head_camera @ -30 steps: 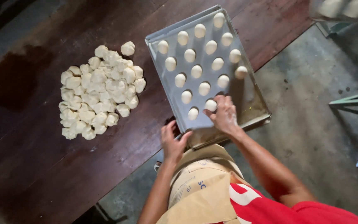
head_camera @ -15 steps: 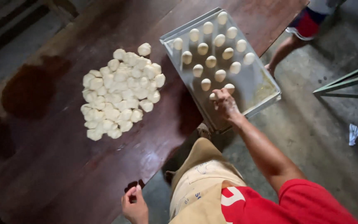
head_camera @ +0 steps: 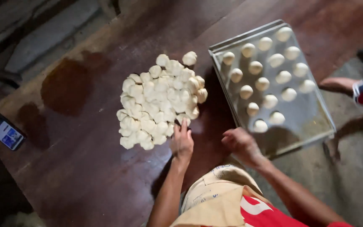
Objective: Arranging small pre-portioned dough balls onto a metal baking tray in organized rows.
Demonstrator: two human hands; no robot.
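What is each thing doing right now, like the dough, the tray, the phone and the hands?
Dough pile: heaped on the table, unshaped pieces.
Tray: flat on the table edge, partly filled.
Dough balls: set in rows on the tray, apart.
Phone: lying flat, screen lit.
Left hand: open, fingertips at the pile's edge.
Right hand: loosely curled near the tray corner; contents hidden.
Table: dark wood, stained patches.
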